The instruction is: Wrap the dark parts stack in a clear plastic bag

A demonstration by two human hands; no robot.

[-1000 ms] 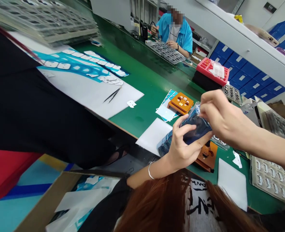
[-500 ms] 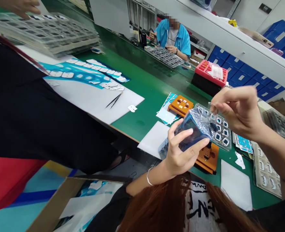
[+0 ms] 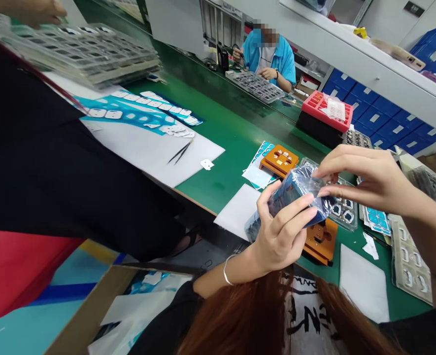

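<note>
My left hand [image 3: 281, 231] grips a blue bundle wrapped in clear plastic film [image 3: 290, 191] above the near edge of the green bench [image 3: 225, 128]. My right hand [image 3: 365, 180] pinches the film at the bundle's top right end. Below the bundle lies an orange fixture [image 3: 323, 238], and behind it a clear blister tray [image 3: 341, 207] of small blue parts.
A second orange fixture [image 3: 280, 159] and white foam sheets [image 3: 240, 209] [image 3: 363, 281] lie on the bench. Tweezers [image 3: 181, 150] rest on a white sheet at left. A person in black stands at left holding stacked trays [image 3: 81, 52]. A seated co-worker [image 3: 269, 54] works beyond. An open carton [image 3: 103, 310] sits below.
My right hand came back down onto the bundle's top end after lifting away with the film. The left hand kept its grip, and the view shifted slightly.
</note>
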